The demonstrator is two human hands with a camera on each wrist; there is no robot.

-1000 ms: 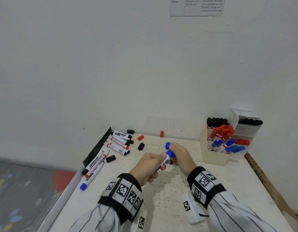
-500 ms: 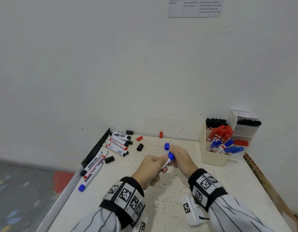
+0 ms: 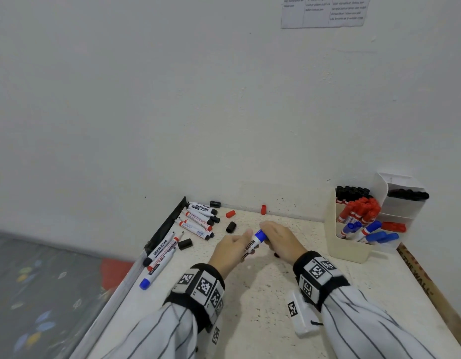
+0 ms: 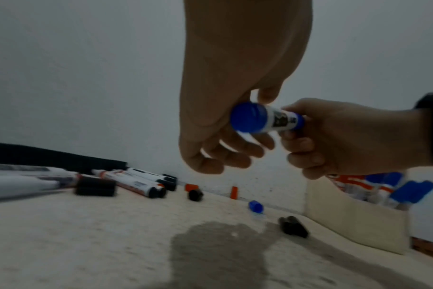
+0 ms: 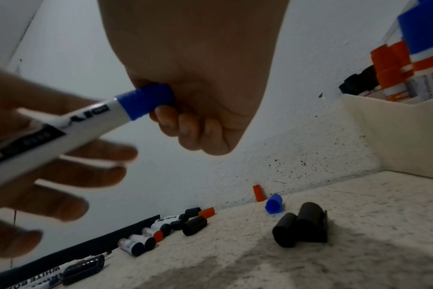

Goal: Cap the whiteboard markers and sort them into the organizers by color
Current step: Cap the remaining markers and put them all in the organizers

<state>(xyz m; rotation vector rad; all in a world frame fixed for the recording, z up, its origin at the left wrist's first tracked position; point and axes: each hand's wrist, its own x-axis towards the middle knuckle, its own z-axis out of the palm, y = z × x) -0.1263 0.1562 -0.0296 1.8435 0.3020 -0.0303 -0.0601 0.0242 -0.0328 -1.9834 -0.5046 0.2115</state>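
- I see my left hand (image 3: 230, 251) wrapped round the barrel of a blue marker (image 3: 253, 243), holding it above the table (image 3: 263, 294) — the left wrist view shows the fingers curled about the white body.
- My right hand (image 3: 281, 239) is clamped on the blue cap (image 5: 146, 102) at the marker's far end; thumb and curled fingers close round it (the right wrist view shows this plainly). The cap sits on the marker.
- The two hands nearly meet over the middle of the table, the marker tilted between them.
- A loose blue cap (image 5: 274, 203) lies on the table below the hands, near two black caps (image 5: 299, 224).
- At the left — against a black strip — lie a cluster of markers (image 3: 199, 220), red and black, with loose caps beside them.
- The organizer (image 3: 347, 244) stands at the right by the wall, holding black, red and blue markers in separate compartments.
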